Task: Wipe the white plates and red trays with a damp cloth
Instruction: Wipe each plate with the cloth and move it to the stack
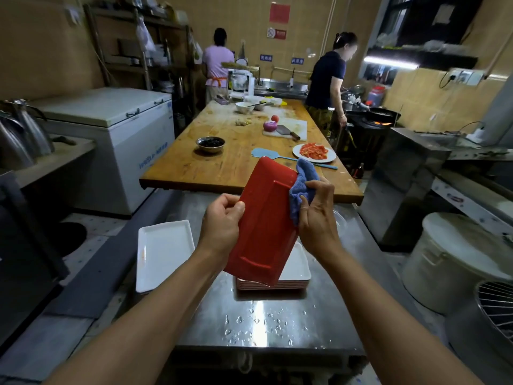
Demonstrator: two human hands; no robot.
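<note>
A red rectangular tray (pixel 263 226) is held up over the steel counter, its underside facing me and tilted. My left hand (pixel 222 223) grips its left edge. My right hand (pixel 316 215) holds a blue cloth (pixel 302 184) bunched against the tray's upper right edge. Below the tray sits a stack of trays (pixel 294 282), white on top with red rims showing underneath. One white rectangular plate (pixel 163 251) lies alone on the counter's left side.
Water drops spot the steel counter (pixel 266 323). Beyond it a long wooden table (pixel 236 162) carries bowls, a cleaver, an onion and a plate of tomato. Two people stand at the far end. A white freezer (pixel 116 129) stands left, a lidded bucket (pixel 458 262) right.
</note>
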